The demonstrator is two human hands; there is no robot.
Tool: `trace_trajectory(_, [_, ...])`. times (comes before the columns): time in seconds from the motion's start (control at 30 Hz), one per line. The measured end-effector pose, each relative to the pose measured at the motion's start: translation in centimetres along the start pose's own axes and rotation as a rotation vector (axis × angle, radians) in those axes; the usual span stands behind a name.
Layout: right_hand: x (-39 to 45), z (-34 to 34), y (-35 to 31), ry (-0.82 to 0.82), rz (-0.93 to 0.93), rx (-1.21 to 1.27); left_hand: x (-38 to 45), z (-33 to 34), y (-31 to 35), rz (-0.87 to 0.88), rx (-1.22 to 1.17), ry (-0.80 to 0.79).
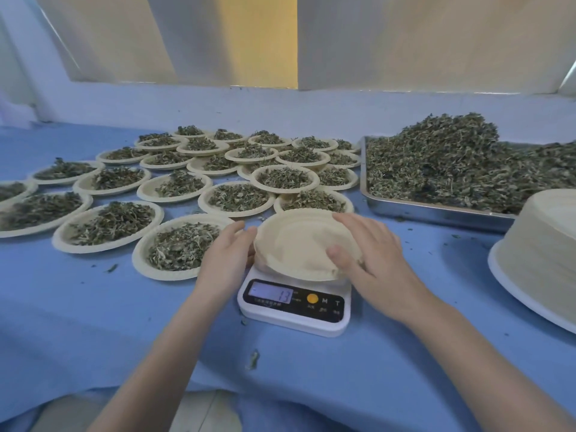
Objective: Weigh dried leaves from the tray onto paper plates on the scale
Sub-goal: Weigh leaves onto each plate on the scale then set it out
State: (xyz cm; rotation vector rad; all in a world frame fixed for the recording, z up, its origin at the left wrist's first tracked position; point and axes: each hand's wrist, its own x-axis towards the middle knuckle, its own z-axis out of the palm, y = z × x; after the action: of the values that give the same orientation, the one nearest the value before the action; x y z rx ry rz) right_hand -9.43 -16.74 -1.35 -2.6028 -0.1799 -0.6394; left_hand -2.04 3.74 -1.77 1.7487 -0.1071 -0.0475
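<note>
Both hands on the empty plate point(296, 244) atop the scale point(294, 310): left hand point(226, 255) flat against its rim, right hand point(371, 254) pinching the near edge. Display reads 13; buttons M, T.

An empty cream paper plate point(296, 244) sits tilted on the white digital scale point(294, 304) (display reads 13). The steel tray point(436, 210) behind to the right holds heaped dried leaves point(452, 160); leaf-filled plates point(174, 182) crowd the left.

The plate stack point(542, 247) and tray point(436, 210) run off the right edge; the scale point(293, 307) labels blur.
</note>
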Motion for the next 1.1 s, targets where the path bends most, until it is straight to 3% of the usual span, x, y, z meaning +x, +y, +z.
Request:
trace_trajectory(0.33, [-0.4,-0.1,-0.2,-0.047,0.017,0.021,-1.0,0.2,-1.3,0.098,-0.161,0.159])
trace_trajectory(0.8, [-0.6,0.3,-0.2,-0.040,0.034,0.090,-1.6,0.2,-1.6,0.157,-0.158,0.158])
trace_trajectory(0.97, [-0.4,-0.1,-0.3,-0.019,0.046,0.147,-1.8,0.3,-0.5,0.260,-0.029,0.176])
trace_trajectory(1.1, [1.2,-1.3,-0.5,0.029,0.077,0.200,-0.1,1.8,3.4,0.431,0.222,0.038])
